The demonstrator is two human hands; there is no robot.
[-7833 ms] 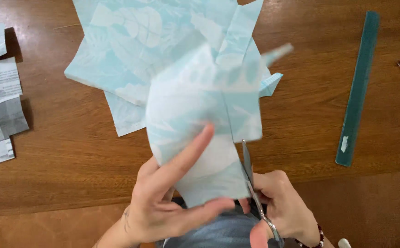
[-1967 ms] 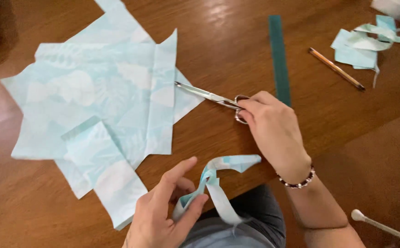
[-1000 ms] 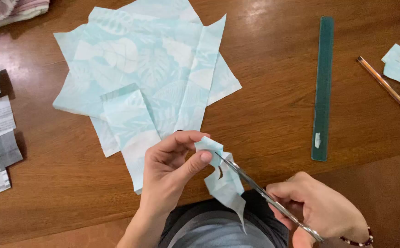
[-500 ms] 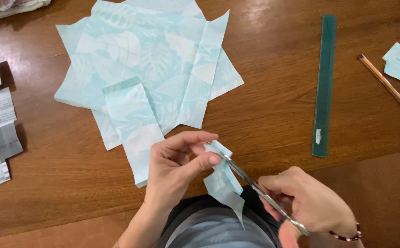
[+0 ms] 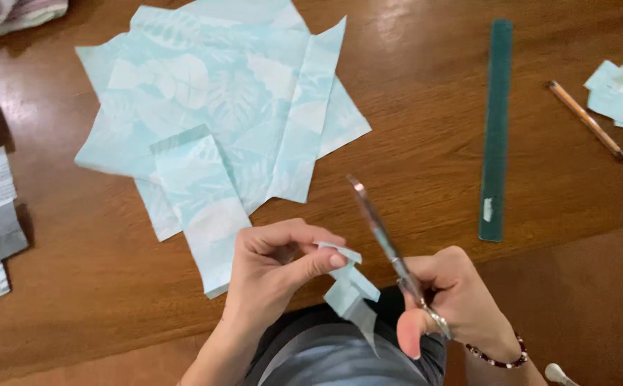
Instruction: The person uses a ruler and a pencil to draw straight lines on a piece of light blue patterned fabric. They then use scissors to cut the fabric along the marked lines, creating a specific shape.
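Scissors (image 5: 383, 232) now lifted clear in right hand (image 5: 454, 300); left hand (image 5: 272, 268) pinching pale-blue scrap (image 5: 351, 282).

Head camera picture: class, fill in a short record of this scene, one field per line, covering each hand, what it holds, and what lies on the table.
Left hand: pinches a small paper scrap between thumb and fingers
Right hand: holds scissors, blades pointing up and away, apart from the scrap
Table: brown wood
Centre: pale blue leaf-print paper sheets, overlapping
Right: green ruler, pencil, more blue scraps
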